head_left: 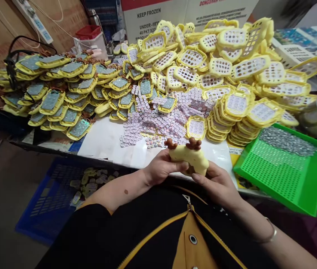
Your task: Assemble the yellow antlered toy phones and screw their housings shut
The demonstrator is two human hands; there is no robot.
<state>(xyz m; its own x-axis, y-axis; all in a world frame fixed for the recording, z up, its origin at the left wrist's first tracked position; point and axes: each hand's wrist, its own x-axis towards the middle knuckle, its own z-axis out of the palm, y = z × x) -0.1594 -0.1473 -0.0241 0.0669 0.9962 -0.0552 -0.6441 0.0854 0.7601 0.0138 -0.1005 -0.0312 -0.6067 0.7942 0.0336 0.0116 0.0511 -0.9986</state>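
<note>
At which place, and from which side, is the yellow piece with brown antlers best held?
Probably by both ends of the yellow piece, coming from left and right, as the left hand and right hand do. Its rounded body offers broad surface there; the small brown antlers stick out from the far edge.
</note>
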